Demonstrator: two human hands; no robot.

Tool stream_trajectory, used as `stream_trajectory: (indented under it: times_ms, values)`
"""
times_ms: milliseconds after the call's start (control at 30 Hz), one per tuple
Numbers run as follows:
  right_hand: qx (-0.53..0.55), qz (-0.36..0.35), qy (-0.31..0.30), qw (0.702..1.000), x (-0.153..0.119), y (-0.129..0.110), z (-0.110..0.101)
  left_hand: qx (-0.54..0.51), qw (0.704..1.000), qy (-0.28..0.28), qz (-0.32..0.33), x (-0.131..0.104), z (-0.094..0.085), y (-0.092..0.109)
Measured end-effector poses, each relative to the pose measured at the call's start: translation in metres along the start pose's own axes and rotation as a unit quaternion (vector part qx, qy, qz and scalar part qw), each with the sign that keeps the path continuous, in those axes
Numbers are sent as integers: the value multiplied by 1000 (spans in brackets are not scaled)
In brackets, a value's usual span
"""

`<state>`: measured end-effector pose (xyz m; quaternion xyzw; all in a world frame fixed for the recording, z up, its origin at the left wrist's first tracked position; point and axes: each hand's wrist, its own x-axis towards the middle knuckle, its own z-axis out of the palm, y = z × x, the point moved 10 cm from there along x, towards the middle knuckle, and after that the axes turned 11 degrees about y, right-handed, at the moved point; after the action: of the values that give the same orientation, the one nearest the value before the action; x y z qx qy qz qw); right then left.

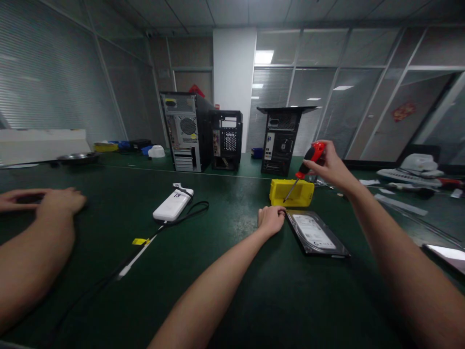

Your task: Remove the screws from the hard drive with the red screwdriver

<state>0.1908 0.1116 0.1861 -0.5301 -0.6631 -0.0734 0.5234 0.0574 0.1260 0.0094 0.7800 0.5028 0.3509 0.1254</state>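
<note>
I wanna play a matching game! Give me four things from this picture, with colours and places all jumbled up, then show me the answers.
Things:
1. screwdriver
2. small box
3. hard drive
4. rounded gadget with a black strap

Clues:
A. white
B. lying flat beside the left hand
C. held in the right hand
D. yellow

Right pairs: 1-C, 2-D, 3-B, 4-A

Hard drive label [314, 231] too small to read, right-edge screen [449, 255] cropped
</note>
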Motion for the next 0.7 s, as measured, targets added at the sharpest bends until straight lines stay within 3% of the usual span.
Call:
stream_trajectory:
  times_ms: [233, 700]
  values:
    - [-63, -20, -7, 998, -7, -7, -2, -15, 1000, -1, -19, 0, -1, -2]
    - [-73, -46, -5, 996, -15, -16, 10, -19, 1000, -7, -16, 1, 2, -4]
